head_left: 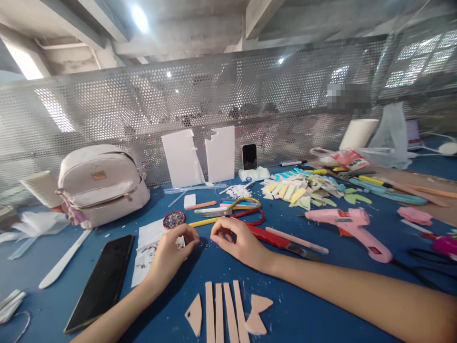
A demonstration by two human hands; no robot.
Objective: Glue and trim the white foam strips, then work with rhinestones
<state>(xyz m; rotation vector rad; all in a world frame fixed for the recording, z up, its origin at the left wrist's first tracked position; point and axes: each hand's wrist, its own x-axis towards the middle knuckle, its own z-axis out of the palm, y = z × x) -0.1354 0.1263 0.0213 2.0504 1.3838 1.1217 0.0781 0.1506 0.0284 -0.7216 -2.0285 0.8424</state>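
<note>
My left hand [173, 252] curves over the edge of a white paper sheet [150, 230] strewn with dark bits, its thumb and fingers drawn together. Facing it, my right hand [241, 242] is curled with the fingertips against the thumb. Whatever either pinch holds is too small or hidden to make out. Tiny pale specks dot the blue tabletop between them. Just behind my left hand is a round red dish [174, 219] of small mixed bits. Nearer me lie pale pink strips [210, 312], a triangular piece with a hole [194, 316] and a tail-shaped piece [259, 315].
Scissors [246, 204], a red utility knife [273, 237] and a pink glue gun [350, 224] lie beyond and right of my right hand. A black phone [102, 281] and white backpack [102, 186] are left. Paper scraps [300, 190] heap behind; a perforated screen [214, 95] stands beyond.
</note>
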